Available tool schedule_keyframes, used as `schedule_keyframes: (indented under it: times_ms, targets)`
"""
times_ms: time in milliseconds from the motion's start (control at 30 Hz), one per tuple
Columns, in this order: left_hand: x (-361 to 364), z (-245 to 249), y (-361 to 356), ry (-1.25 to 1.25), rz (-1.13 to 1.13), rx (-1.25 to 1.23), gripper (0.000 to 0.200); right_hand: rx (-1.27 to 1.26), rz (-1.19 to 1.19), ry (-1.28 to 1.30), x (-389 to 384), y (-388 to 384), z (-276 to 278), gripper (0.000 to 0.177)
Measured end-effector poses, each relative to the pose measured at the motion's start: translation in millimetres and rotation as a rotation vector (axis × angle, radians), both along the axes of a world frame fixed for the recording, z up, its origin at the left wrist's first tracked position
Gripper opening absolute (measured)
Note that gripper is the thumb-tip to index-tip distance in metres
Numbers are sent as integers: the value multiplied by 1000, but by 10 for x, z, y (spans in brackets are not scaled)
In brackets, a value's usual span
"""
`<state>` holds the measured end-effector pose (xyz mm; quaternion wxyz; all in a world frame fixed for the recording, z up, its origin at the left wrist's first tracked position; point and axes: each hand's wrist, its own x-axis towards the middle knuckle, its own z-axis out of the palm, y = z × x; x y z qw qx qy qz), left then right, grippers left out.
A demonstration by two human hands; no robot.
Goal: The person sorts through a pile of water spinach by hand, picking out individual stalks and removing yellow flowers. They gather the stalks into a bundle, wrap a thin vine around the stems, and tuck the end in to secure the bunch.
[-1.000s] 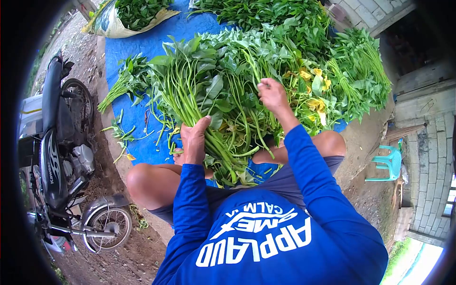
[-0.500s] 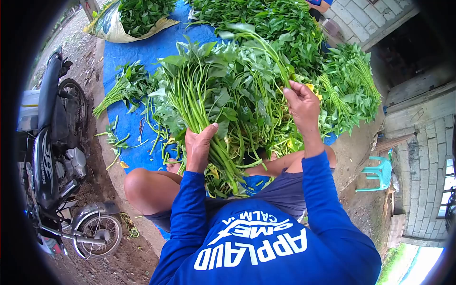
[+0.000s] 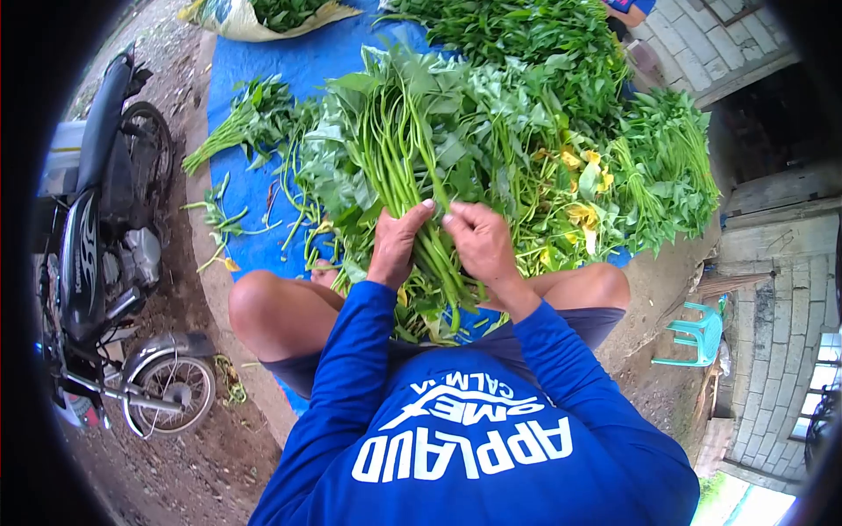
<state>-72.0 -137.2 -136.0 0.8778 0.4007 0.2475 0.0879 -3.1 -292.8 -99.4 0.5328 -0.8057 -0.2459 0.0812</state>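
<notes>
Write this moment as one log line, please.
left hand: grips stems | right hand: grips stems | under: tarp | at left: motorcycle

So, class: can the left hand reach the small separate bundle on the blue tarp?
Probably not at once: the left hand is clamped on the big bunch. Nothing else blocks the small bundle further out.
</notes>
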Motion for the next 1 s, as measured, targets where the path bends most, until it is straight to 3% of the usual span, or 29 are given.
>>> schedule_keyframes:
  times_ms: [67, 167, 200, 267, 300, 367, 500, 533, 567, 667, 733, 767, 800, 867, 900, 1000]
  targets:
    - [-9, -302, 32, 64, -71, -131, 29, -10, 83, 112, -100, -39, -444, 26]
    - [-62, -535, 67, 148, -191, -282, 30, -174, 164, 236, -76, -142, -539, 27]
    - [-70, -606, 58, 140, -178, -267, 42, -232, 182, 241, -71, -156, -602, 28]
    - [-52, -587, -129, 121, 90, -64, 63, -241, 188, 231, -149, -142, -571, 25]
    - [12, -568, -216, 296, 288, 175, 61, -175, 199, 202, -195, -126, -611, 26]
    - [-11, -538, -143, 244, 171, 185, 49, -96, 258, 246, -250, -80, -681, 26]
    - [-72, -574, -6, 336, 28, 371, 29, -547, 495, 138, 117, 44, -368, 24]
    - [-84, -494, -33, 250, 93, 273, 28, -185, 220, 93, 119, 169, -101, 21]
    - [-84, -299, -61, 242, 135, 319, 31, 21, 117, 52, 250, 304, 65, 22]
    - [-168, 43, -90, 166, 49, 399, 36, 276, -63, 1, 831, 771, 361, 24]
    - [-213, 251, -58, 140, -75, 366, 37, 393, 64, 181, 1260, 1111, 254, 31]
    - [-212, 409, -40, 151, -127, 311, 37, 366, 224, 175, 1456, 1215, 84, 35]
    - [-224, 481, -7, 160, -172, 255, 37, 253, 347, 388, 1469, 1175, 252, 35]
    - [-272, 395, 140, 77, -93, 254, 36, 288, 462, 543, 1644, 1007, 547, 33]
    - [-305, 416, 236, 71, -22, 312, 33, 389, 426, 519, 1728, 858, 680, 30]
    - [-401, 491, 472, 157, 207, 412, 29, 167, 35, 353, 1965, 374, 579, 29]
